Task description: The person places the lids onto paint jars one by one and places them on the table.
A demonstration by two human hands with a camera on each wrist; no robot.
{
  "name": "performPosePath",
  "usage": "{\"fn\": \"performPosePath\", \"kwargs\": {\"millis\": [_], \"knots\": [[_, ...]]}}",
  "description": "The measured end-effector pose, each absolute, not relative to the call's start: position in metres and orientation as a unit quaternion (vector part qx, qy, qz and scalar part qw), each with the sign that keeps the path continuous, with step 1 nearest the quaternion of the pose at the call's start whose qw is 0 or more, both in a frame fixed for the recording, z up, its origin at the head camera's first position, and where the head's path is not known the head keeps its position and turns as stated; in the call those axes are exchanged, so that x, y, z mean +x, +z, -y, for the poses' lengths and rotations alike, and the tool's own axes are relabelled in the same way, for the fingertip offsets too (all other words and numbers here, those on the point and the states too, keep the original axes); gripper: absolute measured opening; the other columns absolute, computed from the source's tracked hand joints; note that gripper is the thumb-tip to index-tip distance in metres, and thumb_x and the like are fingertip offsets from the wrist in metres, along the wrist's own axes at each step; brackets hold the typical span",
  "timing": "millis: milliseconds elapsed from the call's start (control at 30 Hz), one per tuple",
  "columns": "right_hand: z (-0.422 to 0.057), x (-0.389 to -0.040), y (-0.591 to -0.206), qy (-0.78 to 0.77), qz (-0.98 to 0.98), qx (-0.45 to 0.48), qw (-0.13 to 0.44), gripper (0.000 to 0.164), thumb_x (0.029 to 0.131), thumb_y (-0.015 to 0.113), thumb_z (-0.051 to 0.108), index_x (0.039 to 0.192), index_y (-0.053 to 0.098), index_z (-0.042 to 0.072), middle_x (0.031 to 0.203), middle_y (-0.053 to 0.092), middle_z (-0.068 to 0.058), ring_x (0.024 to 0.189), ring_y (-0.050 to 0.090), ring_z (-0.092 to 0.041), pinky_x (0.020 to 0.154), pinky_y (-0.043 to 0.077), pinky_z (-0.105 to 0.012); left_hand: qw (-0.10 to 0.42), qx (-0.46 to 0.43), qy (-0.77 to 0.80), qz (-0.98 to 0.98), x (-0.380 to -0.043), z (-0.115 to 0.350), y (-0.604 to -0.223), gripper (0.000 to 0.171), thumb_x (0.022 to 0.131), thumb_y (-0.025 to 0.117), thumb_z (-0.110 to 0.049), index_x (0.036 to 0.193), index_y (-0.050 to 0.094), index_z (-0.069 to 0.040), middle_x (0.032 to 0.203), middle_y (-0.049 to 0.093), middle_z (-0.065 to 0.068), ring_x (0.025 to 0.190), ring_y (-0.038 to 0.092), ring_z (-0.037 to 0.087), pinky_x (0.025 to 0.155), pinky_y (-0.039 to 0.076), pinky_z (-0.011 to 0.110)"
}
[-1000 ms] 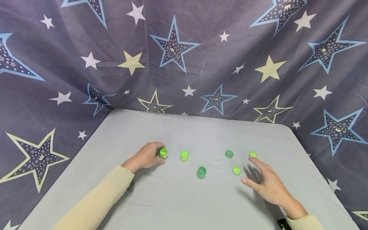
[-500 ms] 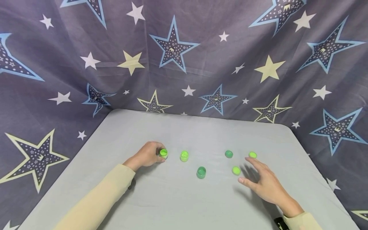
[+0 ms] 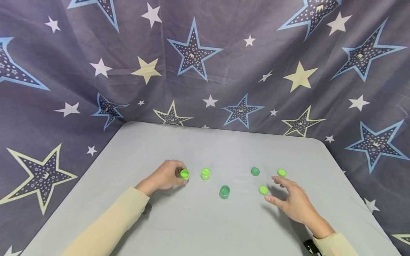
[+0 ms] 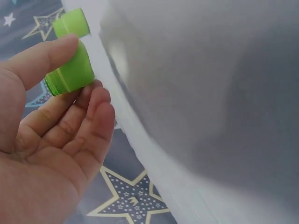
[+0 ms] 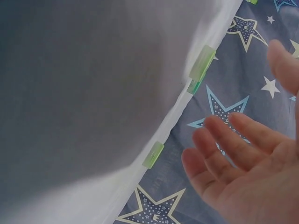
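My left hand [image 3: 167,175] grips a small jar of light green paint [image 3: 184,174] between thumb and fingers, at the left of the table. The left wrist view shows the thumb pressed on the side of this jar [image 4: 77,72]. Just right of it stands a second light green jar [image 3: 205,174]. A dark green jar [image 3: 224,192] is nearer the middle. My right hand [image 3: 296,202] hovers with relaxed, spread fingers, holding nothing. Close to its fingertips lie a light green lid [image 3: 263,190] and another light green lid [image 3: 281,172]. A dark green lid [image 3: 255,171] lies farther left.
A pale grey cloth covers the table [image 3: 192,220]. Behind it and along both sides hangs a dark curtain [image 3: 224,64] with a star print. The jars are on the left and middle, the lids on the right.
My left hand and its jar have shifted slightly right and toward me. The right hand has drifted a little left, off the far light green lid. Other jars and lids stay put.
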State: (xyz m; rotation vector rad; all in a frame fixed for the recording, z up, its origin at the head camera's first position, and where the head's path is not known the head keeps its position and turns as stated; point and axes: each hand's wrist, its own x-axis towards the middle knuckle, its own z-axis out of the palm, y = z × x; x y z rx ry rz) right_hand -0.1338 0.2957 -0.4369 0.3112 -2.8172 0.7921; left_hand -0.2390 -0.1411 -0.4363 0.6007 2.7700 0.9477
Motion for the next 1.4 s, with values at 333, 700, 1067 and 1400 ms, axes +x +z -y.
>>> {"fn": "performPosePath", "kwargs": {"millis": [333,700,1067,1400], "knots": [[-0.294,-0.139,-0.433,0.258,0.953,0.119,0.101,0.062,0.083,0.087,0.031,0.134,0.063,0.004,0.118,0.071,-0.015,0.105,0.066,-0.04,0.087,0.052,-0.058,0.093,0.226,0.332,-0.911,-0.224,0.13,-0.43,0.029,0.076,0.089,-0.009,0.099,0.072,-0.015,0.087,0.065,-0.005,0.082,0.061,0.015,0.076,0.053,0.032],[-0.29,-0.146,-0.435,0.268,0.953,0.113,0.089,0.055,0.082,0.088,0.028,0.128,0.067,0.005,0.112,0.072,-0.01,0.101,0.067,-0.033,0.084,0.054,-0.053,0.098,0.28,0.329,-0.897,-0.214,0.123,-0.427,0.029,0.076,0.089,-0.008,0.099,0.072,-0.014,0.088,0.065,-0.006,0.084,0.063,0.019,0.075,0.054,0.029],[-0.286,-0.152,-0.434,0.266,0.957,0.1,0.052,0.054,0.082,0.087,0.024,0.129,0.067,0.004,0.11,0.071,-0.008,0.102,0.066,-0.03,0.084,0.053,-0.05,0.106,0.294,0.335,-0.889,-0.208,0.12,-0.427,0.029,0.076,0.089,-0.006,0.099,0.072,-0.013,0.087,0.065,-0.006,0.079,0.06,0.011,0.073,0.054,0.028],[-0.283,-0.158,-0.438,0.256,0.962,0.089,0.031,0.055,0.08,0.088,0.023,0.127,0.067,0.003,0.108,0.071,-0.008,0.098,0.065,-0.028,0.085,0.052,-0.05,0.099,0.313,0.331,-0.885,-0.202,0.116,-0.424,0.028,0.075,0.089,-0.006,0.094,0.071,-0.016,0.086,0.065,-0.007,0.079,0.06,0.011,0.072,0.054,0.027]]}}
